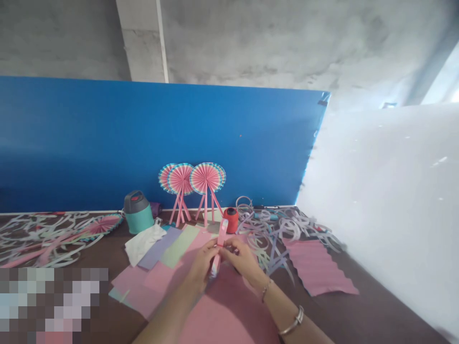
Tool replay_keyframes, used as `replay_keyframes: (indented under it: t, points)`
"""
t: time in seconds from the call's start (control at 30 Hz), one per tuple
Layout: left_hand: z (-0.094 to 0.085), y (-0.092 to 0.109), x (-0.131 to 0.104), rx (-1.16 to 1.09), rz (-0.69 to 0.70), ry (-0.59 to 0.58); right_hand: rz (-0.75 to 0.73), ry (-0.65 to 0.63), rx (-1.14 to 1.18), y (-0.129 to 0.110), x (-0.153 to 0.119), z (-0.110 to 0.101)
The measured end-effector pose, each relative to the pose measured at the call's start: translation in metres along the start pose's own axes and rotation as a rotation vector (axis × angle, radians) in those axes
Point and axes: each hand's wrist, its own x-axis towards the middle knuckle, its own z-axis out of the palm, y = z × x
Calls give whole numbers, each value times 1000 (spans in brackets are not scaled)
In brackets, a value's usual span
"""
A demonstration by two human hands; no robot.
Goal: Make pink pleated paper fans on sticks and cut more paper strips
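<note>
Between my two hands, above the pink paper sheets, a narrow folded pink paper strip (223, 231) stands on a slant, with pale and bluish patches at its ends. My left hand (206, 258) grips it near the middle from the left. From the right, my right hand (239, 255) pinches the same spot, thumb and fingers closed. A darker pink band seems to cross the strip there; its detail is too small to make out. Under my forearms lies a large pink paper sheet (229, 310).
Pink pleated paper fans (181, 179) on sticks lean against the blue panel (143, 129). A teal and grey container (138, 212), a red round object (231, 220), white tissue (143, 243), curled paper strips (276, 234) and a creased pink sheet (319, 267) lie around.
</note>
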Motion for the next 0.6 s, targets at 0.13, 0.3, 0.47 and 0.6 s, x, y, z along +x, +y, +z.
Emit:
replay_keyframes:
  t: [0.13,0.3,0.47,0.6]
  points:
    - [1,-6,1,-44,-7,-43,73,-34,228,5,3,1]
    - [4,-11,0,-70,-40,-96,156,-88,495,0,4,-1]
    - [2,-17,1,-4,0,3,198,-74,553,-8,2,-2]
    - [-1,-22,3,-7,3,29,210,-142,452,-14,2,-7]
